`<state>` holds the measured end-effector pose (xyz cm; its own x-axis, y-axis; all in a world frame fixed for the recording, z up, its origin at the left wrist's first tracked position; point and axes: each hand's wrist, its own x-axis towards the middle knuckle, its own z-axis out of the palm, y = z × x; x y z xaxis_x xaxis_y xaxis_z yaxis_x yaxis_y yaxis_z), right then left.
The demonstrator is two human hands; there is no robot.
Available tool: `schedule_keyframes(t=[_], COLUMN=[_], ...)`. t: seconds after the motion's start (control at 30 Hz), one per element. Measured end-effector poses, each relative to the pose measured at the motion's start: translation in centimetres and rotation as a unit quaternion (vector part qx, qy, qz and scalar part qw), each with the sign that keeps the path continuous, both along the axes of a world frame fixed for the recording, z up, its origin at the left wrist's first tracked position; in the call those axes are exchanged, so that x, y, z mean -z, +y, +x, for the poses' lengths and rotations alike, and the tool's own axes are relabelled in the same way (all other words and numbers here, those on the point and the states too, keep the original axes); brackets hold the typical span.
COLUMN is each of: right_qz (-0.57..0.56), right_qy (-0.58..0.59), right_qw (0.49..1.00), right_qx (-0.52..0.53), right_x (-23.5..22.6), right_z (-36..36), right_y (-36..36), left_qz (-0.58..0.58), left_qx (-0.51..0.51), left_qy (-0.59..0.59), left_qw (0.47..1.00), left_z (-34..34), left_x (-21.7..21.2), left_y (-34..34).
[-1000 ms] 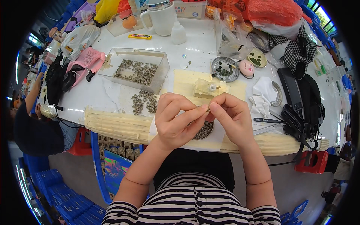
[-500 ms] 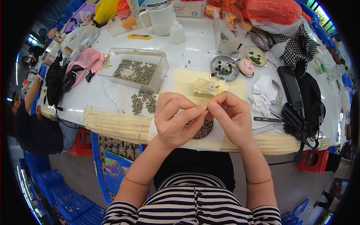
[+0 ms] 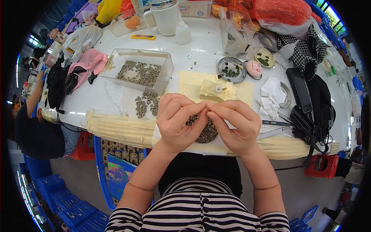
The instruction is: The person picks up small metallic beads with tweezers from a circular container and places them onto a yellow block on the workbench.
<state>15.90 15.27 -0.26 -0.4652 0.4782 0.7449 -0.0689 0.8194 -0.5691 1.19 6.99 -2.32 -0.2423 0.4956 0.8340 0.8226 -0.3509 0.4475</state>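
Note:
My left hand (image 3: 178, 121) and my right hand (image 3: 236, 123) meet fingertip to fingertip above a round dish (image 3: 206, 142) full of small grey metal-looking parts (image 3: 207, 132). Both pinch at the same spot; whatever lies between the fingertips is too small and covered to make out. Just beyond them a block wrapped in cream tape (image 3: 206, 89), with a small white nozzle-like piece on top, rests on a cream-taped patch (image 3: 187, 82). To the left, a clear plastic box (image 3: 165, 77) contains more small grey parts, and a loose heap (image 3: 143, 106) lies beside it.
Right of the block are a round tin (image 3: 232, 70) with dark green bits, a pink egg-shaped item (image 3: 254, 69), crumpled white cloth (image 3: 270, 94), tweezers (image 3: 275, 123) and a black bag (image 3: 319, 100). A white mug (image 3: 164, 21) and squeeze bottle (image 3: 183, 34) stand behind. A co-worker (image 3: 36, 127) sits at left.
My joined fingertips have shifted slightly left and up, and my right hand has turned a little. More of the dish of parts shows between my hands.

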Motion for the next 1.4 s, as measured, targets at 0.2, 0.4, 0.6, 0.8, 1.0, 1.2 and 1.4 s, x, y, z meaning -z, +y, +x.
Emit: schedule_keyframes(t=[0.2,0.4,0.6,0.8,1.0,1.2,1.4], right_qz=[-0.106,-0.177,-0.361,-0.336,-0.01,-0.045,-0.155], right_qy=[-0.021,-0.031,-0.003,0.003,0.008,0.0,-0.022], right_qw=[0.994,0.982,0.925,0.937,1.0,0.999,0.987], right_qx=[-0.029,-0.052,-0.118,-0.095,0.012,-0.004,-0.045], right_x=[-0.27,-0.37,0.06,0.03,-0.04,0.06,-0.28], right_z=[0.34,0.5,0.75,0.63,0.13,0.12,0.47], right_y=[0.0,0.06,0.24,0.17,-0.14,-0.01,0.05], left_qz=[0.014,0.008,0.013,0.003,0.005,0.007,0.011], left_qx=[-0.007,0.002,0.007,0.021,0.007,-0.005,-0.012], left_qy=[0.002,0.024,0.031,0.054,0.029,0.009,0.015], left_qw=[1.0,1.0,0.999,0.998,1.0,1.0,1.0], left_z=[0.13,0.05,0.27,0.14,0.21,0.2,0.13], left_x=[-0.06,-0.4,-0.34,-0.62,-0.32,-0.16,0.05], left_y=[-0.05,-0.28,-0.13,-0.25,-0.09,-0.07,-0.09])
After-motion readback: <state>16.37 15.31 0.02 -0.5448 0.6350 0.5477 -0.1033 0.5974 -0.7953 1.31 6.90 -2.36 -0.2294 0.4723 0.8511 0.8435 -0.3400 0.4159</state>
